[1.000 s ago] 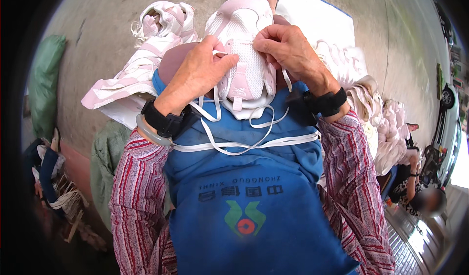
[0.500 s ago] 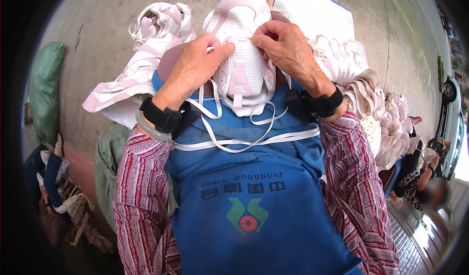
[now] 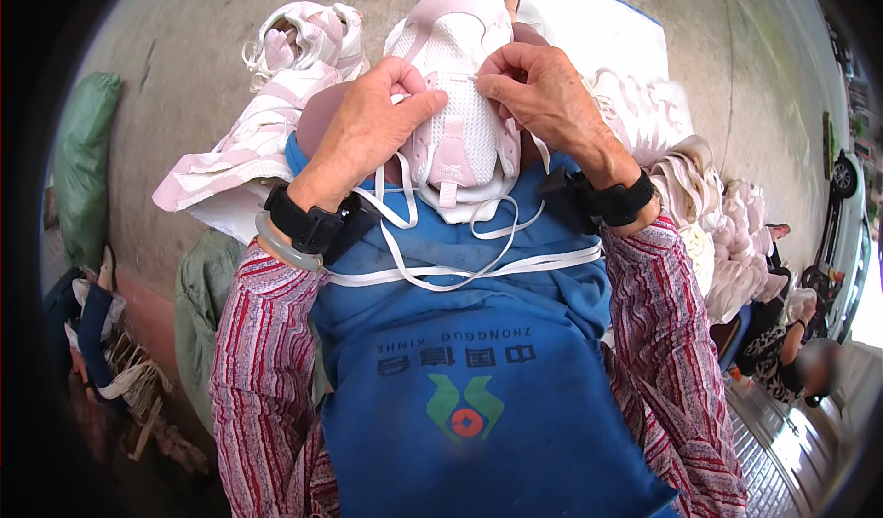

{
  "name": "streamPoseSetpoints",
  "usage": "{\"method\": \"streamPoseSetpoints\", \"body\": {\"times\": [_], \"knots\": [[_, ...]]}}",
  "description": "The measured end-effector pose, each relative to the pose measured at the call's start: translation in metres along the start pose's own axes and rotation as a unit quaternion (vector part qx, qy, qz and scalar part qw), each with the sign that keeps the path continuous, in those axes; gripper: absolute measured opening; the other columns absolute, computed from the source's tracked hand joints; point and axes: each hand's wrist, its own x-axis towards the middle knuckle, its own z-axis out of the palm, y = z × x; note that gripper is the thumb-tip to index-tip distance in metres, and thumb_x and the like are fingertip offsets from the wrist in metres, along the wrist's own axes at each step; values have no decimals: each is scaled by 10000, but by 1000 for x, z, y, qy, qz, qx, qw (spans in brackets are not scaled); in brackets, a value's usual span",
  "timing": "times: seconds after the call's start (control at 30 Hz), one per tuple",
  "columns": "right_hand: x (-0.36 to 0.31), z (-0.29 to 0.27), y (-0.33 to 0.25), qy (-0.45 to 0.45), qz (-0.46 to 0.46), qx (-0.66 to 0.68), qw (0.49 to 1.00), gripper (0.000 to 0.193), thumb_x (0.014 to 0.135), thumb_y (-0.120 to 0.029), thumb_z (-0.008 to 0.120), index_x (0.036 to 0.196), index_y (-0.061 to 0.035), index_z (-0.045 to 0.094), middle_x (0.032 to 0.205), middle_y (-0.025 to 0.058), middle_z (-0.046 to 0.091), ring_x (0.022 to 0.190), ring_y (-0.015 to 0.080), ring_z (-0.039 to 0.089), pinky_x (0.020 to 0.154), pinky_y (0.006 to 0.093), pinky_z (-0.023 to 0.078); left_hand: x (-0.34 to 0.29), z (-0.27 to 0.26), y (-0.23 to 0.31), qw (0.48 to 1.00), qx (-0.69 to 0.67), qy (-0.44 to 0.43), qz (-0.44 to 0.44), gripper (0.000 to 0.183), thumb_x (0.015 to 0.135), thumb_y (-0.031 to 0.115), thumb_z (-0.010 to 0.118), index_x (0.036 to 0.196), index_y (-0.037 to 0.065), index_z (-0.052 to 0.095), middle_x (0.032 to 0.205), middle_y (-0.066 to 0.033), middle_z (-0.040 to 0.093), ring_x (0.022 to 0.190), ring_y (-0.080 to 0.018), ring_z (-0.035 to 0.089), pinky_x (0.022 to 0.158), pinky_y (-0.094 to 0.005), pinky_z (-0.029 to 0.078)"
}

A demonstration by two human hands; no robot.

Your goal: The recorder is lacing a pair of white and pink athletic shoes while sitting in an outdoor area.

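A white and pink shoe upper [image 3: 460, 113] rests on my lap, its mesh tongue and pull tab toward me. My left hand [image 3: 368, 124] is closed at the upper's left eyelet edge, thumb bent over the tongue. At the right eyelet edge, my right hand [image 3: 550, 99] pinches a bit of white lace between thumb and forefinger. A short stretch of lace crosses the tongue between both hands. Long loose ends of the shoelace [image 3: 509, 231] hang in loops over my blue apron [image 3: 464, 325]. The tips of the left fingers are partly hidden.
More white and pink shoe uppers [image 3: 267, 127] lie to the left, and stacked uppers [image 3: 644, 109] to the right. Green sacks [image 3: 87, 168] stand at the left. A person [image 3: 782, 362] sits at the far right near a parked car [image 3: 844, 178].
My hands stay at the same eyelets. The left thumb has shifted slightly right over the tongue; otherwise the shoe upper and laces look nearly the same.
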Motion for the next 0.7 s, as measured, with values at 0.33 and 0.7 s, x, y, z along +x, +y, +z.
{"method": "streamPoseSetpoints", "body": {"times": [0.33, 0.7], "knots": [[4, -5, -2, -52, 59, 22, 997, 173, 810, -113, 586, 798, 46, 653, 584, 83, 602, 522, 118, 569, 504, 268, 465, -2, -1, 5, 1000, 3, -11, 3, 277, 811, 260, 695, 848, 25, 552, 778, -69, 593, 692, -135, 561, 601, -280, 462], [9, -6, -1, -67, 112, 36, 991, 160, 803, -128, 615, 772, 20, 669, 571, 38, 580, 505, 84, 530, 429, 214, 398, 1, -2, 3, 999, 31, -20, 8, 324, 817, 315, 691, 806, 35, 529, 704, -59, 578, 646, -137, 546, 585, -291, 455]]}}
